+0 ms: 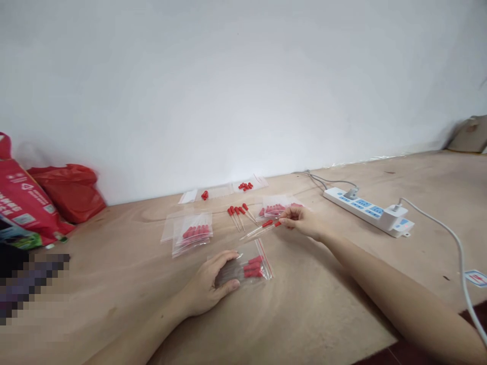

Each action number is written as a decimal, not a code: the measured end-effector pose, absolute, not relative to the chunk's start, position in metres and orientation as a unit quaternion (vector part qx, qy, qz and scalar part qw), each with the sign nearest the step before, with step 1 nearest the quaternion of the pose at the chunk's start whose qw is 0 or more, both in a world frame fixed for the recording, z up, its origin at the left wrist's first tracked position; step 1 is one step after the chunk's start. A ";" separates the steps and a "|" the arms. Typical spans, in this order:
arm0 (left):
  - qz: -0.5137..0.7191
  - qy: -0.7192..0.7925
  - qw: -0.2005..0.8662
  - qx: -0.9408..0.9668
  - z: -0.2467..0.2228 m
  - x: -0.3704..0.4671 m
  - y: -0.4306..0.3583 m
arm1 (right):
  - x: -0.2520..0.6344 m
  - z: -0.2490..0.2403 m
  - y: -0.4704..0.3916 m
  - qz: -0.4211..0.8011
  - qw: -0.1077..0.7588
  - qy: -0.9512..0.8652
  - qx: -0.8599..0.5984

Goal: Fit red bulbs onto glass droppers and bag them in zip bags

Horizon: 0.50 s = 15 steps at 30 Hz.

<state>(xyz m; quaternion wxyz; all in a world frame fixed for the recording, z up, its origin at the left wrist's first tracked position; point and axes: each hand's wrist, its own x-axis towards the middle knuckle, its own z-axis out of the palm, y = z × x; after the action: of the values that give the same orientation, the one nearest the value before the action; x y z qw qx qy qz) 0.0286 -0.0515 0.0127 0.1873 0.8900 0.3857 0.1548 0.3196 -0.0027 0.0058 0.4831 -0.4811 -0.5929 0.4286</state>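
Note:
My right hand [299,222] is closed in a pinch at the red bulb of a glass dropper [277,224]. Another dropper [268,223] lies right beside it, both with clear tubes pointing left. My left hand [215,279] curves its thumb and fingers around a clear zip-lock bag [266,261] on the table. Several red-bulbed droppers [253,267] are inside that bag, their tubes partly hidden by the hand. Beyond the hands, several loose droppers [238,210] lie side by side with bulbs toward the wall. Filled bags [276,208] sit just behind my right hand.
More filled bags [196,233] are stacked left of centre. Small bags with loose red bulbs [245,186] lie near the wall [243,91]. A white power strip [369,210] with plugs and a cable [449,228] stands at right. Red bags [72,190] stand at left.

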 end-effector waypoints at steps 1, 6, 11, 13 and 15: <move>0.154 0.386 0.185 0.891 0.012 0.029 -0.051 | 0.324 0.010 -0.003 0.426 0.491 -0.583 -0.487; 0.146 0.392 0.180 0.890 0.012 0.028 -0.052 | 0.344 0.020 0.000 0.439 0.498 -0.538 -0.520; 0.149 0.392 0.181 0.890 0.012 0.028 -0.052 | 0.348 0.016 0.002 0.475 0.490 -0.529 -0.504; 0.152 0.389 0.181 0.891 0.012 0.028 -0.051 | 0.346 0.014 0.002 0.484 0.482 -0.534 -0.498; 0.154 0.386 0.185 0.890 0.012 0.028 -0.051 | 0.342 0.012 0.002 0.490 0.472 -0.539 -0.496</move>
<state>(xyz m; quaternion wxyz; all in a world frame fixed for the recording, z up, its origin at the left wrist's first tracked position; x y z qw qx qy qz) 0.0281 -0.0512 0.0121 0.1852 0.8902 0.3865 0.1544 0.3417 0.0015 0.0117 0.4720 -0.4957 -0.5394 0.4904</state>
